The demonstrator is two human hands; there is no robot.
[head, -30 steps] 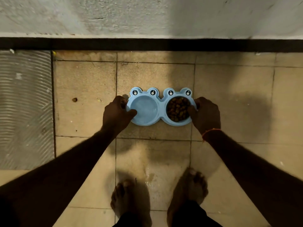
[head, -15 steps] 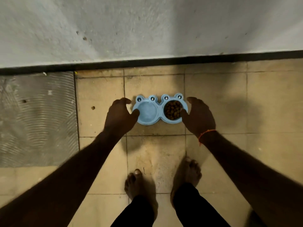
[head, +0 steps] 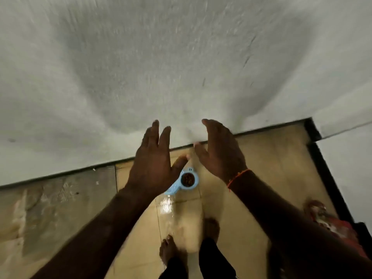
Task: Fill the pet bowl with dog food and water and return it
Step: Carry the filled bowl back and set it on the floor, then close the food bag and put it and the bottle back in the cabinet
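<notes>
Head view is showing your left hand [head: 155, 168] and right hand [head: 220, 152] spread wide, holding nothing; pet bowl [head: 188, 181] is sitting on the floor tiles [head: 261, 168] near the wall [head: 181, 67], kibble [head: 187, 179] showing; water side hidden; task is looking nearly done

words: none to read | numbers: none | signs or brands: none | bowl [head: 182, 185]: no letters on it | wall [head: 181, 57]: bare, no writing
</notes>
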